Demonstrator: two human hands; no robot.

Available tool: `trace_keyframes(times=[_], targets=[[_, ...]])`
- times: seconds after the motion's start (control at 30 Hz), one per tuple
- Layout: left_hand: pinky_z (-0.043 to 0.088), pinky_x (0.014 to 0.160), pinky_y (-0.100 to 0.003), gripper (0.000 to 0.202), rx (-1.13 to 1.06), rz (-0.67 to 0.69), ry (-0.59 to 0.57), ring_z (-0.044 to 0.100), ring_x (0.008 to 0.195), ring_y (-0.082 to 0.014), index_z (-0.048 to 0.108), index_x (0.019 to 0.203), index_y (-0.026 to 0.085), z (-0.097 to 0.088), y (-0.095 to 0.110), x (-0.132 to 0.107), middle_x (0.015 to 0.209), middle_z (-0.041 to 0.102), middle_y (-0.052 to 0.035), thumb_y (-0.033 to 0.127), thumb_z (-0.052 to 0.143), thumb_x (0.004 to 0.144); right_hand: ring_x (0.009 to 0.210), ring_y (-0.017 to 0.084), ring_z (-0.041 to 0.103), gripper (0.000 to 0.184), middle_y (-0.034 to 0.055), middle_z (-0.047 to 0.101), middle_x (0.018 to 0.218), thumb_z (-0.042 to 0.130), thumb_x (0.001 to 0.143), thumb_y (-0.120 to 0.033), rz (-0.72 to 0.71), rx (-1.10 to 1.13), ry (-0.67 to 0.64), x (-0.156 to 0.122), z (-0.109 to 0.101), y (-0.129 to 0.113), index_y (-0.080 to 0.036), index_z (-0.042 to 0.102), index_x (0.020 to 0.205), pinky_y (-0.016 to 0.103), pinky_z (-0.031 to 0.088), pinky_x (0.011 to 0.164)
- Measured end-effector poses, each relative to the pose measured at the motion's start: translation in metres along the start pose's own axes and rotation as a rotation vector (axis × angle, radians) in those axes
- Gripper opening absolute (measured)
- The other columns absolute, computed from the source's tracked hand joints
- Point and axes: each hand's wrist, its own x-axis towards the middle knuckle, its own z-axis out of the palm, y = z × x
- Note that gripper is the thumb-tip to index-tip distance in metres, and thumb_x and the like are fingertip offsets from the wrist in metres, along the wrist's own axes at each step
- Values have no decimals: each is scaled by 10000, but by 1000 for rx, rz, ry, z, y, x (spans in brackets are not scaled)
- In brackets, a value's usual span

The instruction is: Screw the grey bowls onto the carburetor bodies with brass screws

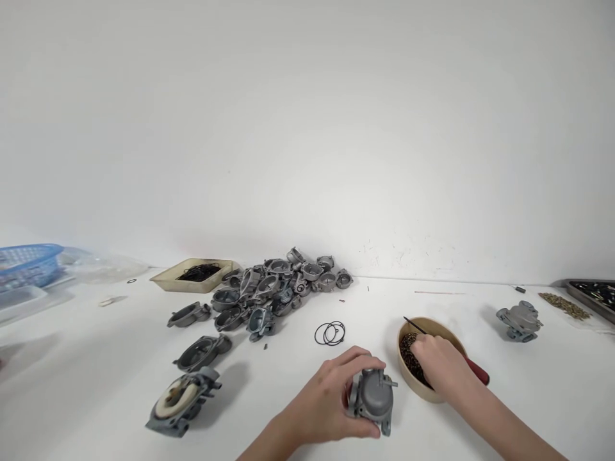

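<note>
The left hand [336, 400] is grasping a grey metal part [376, 396], thumb below and fingers above, with the domed side facing outward; the part is located at the front of the white table [375, 314], left of a round bowl [421, 392]. The right hand [439, 362] has its fingertips down in that bowl, among small dark and brass-coloured pieces [408, 352]; whether it has gripped any cannot be told, as the fingertips are hidden. A screwdriver [478, 371] with a red handle lies across the bowl, its shaft projecting over the far rim and its middle hidden by the right hand. Black rings [330, 333] lie overlapping on the table, beyond the left hand. Further left, a pile of open metal cups [266, 288] sits beside a shallow tray [173, 280] containing a black tangle [199, 273]. Nearer, one metal assembly [192, 410] bears a white ring-shaped insert [175, 398]. Another metal casting [521, 320] rests right of the bowl.
</note>
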Motion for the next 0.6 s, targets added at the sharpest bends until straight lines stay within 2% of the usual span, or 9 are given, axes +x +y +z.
trace_keyframes(times=[0.13,0.27,0.4,0.5,0.6], targets=[[587,849,-335,790,-9,43,-7,672,889,-229,663,1307,279,-8,4,2,1235,678,-97,712,873,680,672,271,764,284,116,749,734,587,688,122,14,-69,-71,0,-10,-10,-125,712,751,264,384,533],[570,943,-377,823,11,81,-31,691,993,-269,673,1318,303,-13,4,3,1250,677,-89,772,851,666,733,276,774,297,133,764,785,553,757,116,17,-86,-76,-5,-24,-15,-113,737,797,278,380,566],[553,995,-428,927,69,152,-78,694,1093,-331,579,1475,341,-17,3,1,1314,660,-107,771,838,697,804,273,775,296,139,783,884,549,784,97,13,-76,-60,-8,-31,-13,-111,751,843,291,315,551],[525,1042,-484,958,123,199,-86,655,1177,-379,512,1544,364,-21,3,-1,1352,639,-122,740,839,726,751,241,758,272,118,775,837,560,805,75,2,-65,-34,-9,-30,-11,-121,748,795,297,264,530],[520,1050,-491,892,120,200,-95,645,1183,-377,533,1527,386,-22,2,-2,1360,620,-115,687,851,749,669,202,722,270,96,760,787,567,809,73,-28,-54,25,-9,-26,-10,-128,736,743,297,238,509]])
